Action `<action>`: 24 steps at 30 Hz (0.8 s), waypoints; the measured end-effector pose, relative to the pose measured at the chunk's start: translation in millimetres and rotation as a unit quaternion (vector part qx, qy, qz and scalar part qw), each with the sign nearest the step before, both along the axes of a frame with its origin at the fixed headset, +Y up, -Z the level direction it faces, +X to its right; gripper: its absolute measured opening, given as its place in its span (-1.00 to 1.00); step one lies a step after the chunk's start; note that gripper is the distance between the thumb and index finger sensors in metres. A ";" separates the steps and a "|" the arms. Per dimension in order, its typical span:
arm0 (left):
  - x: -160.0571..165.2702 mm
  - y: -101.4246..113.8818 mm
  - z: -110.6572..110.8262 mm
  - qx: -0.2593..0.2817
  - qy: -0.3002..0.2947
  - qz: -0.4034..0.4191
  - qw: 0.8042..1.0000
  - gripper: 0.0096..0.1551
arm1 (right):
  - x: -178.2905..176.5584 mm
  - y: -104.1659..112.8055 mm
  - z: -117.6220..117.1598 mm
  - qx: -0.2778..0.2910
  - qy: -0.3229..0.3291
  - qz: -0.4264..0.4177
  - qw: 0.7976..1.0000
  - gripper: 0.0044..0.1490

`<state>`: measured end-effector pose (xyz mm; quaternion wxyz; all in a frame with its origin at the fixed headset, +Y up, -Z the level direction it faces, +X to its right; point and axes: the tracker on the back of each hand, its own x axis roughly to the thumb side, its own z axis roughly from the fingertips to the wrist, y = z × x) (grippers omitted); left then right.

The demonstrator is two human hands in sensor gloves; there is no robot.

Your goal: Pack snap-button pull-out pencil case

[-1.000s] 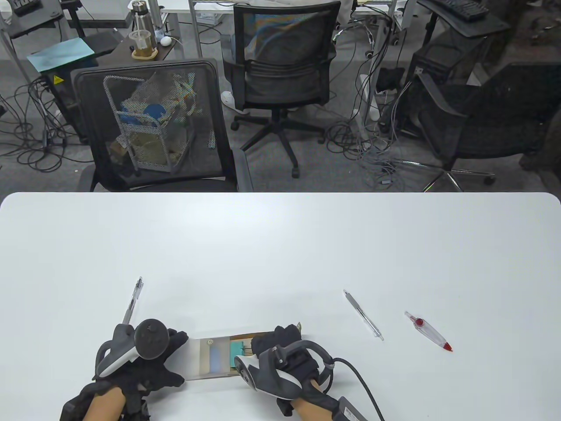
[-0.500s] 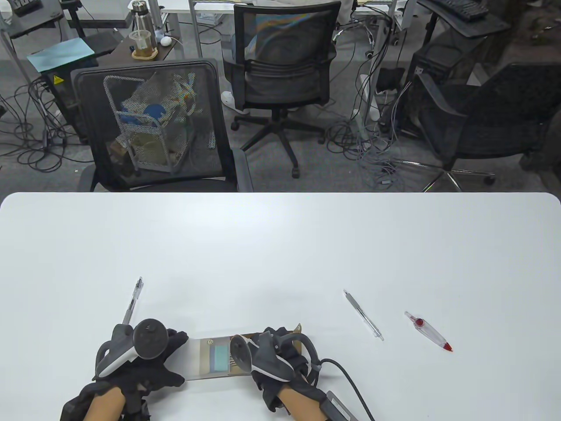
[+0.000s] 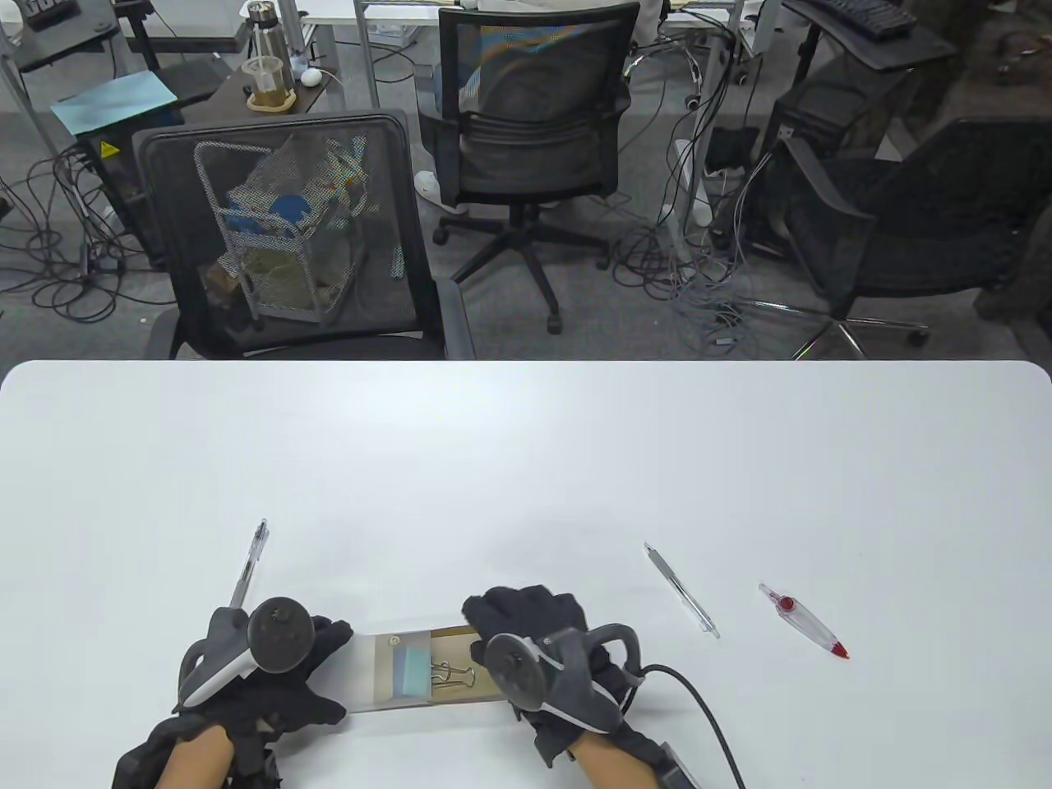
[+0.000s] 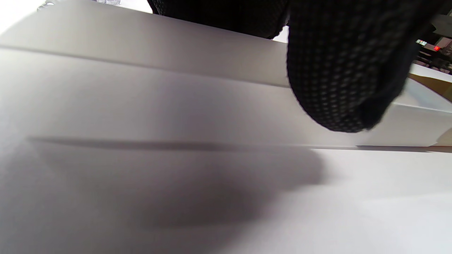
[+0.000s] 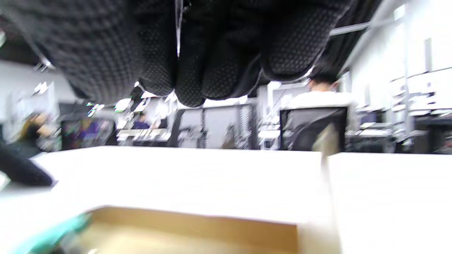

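Office chairs stand behind the desk (image 3: 526, 460); near its front edge the left hand (image 3: 263, 666) holds the pencil case (image 3: 403, 667), drawer out with a clip (image 3: 454, 675) inside; the right hand (image 3: 542, 649) rests at the drawer, fingers curled; three pens (image 3: 680, 589) remain unpacked.

Table view bright and sharp; both wrist views blurred, right one overexposed.

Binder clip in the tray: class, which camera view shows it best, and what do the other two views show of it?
The table view shows it best: the binder clip lies whole in the brown tray, beside a teal item. The right wrist view shows only a blurred tray and a teal edge; the left wrist view shows none of the clip.
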<state>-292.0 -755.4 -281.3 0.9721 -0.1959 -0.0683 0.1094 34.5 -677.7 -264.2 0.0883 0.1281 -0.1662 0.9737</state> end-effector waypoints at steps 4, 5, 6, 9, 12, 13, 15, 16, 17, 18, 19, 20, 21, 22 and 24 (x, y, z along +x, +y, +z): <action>0.0 -0.1 -0.1 -0.001 0.000 0.001 1.000 0.14 | 53.5 7.0 -18.8 -0.012 -0.132 0.020 0.991 -0.23; -0.1 -0.1 -0.2 -0.001 0.000 0.001 1.000 0.14 | 65.1 4.8 -24.4 -0.022 -0.157 0.029 0.987 -0.21; -0.1 -0.1 -0.1 -0.001 0.000 0.001 1.000 0.14 | 84.2 -1.9 -34.4 -0.047 -0.199 0.043 0.978 -0.18; -0.2 -0.2 -0.3 -0.001 0.000 0.000 1.000 0.14 | 115.1 -22.1 -50.1 -0.099 -0.264 0.068 0.957 -0.15; -0.5 -0.4 -0.7 -0.003 0.000 0.002 1.000 0.14 | 131.6 -42.3 -57.5 -0.141 -0.296 0.103 0.939 -0.16; -0.5 -0.4 -0.8 -0.003 -0.001 0.002 1.000 0.14 | 136.1 -50.5 -59.6 -0.157 -0.308 0.123 0.930 -0.15; -0.5 -0.4 -0.9 -0.003 -0.001 0.002 1.000 0.14 | 141.1 -63.3 -62.4 -0.180 -0.322 0.151 0.917 -0.17; -0.6 -0.4 -0.9 -0.003 -0.001 0.002 1.000 0.14 | 142.2 -67.7 -62.8 -0.187 -0.327 0.161 0.912 -0.17; -0.6 -0.5 -0.9 -0.003 -0.001 0.002 1.000 0.14 | 143.0 -71.1 -63.1 -0.190 -0.332 0.167 0.909 -0.19; -0.6 -0.4 -1.0 -0.003 -0.001 0.002 1.000 0.14 | 143.4 -74.6 -63.6 -0.195 -0.338 0.175 0.904 -0.21; -0.6 -0.4 -1.0 -0.003 -0.001 0.002 1.000 0.14 | 143.6 -75.9 -63.9 -0.197 -0.341 0.180 0.901 -0.22; -0.6 -0.5 -1.1 -0.003 -0.001 0.001 1.000 0.14 | 143.6 -75.8 -63.7 -0.199 -0.342 0.172 0.902 -0.25; -0.7 -0.6 -1.2 -0.003 -0.001 0.002 1.000 0.14 | 143.0 -76.4 -63.9 -0.199 -0.342 0.164 0.904 -0.27; -1.0 -0.7 -1.3 -0.003 -0.001 0.003 1.000 0.14 | 142.3 -76.7 -64.6 -0.204 -0.343 0.166 0.902 -0.30; -0.7 -0.7 -1.1 -0.003 0.000 0.003 1.000 0.14 | 140.5 -77.0 -66.3 -0.201 -0.348 0.168 0.900 -0.35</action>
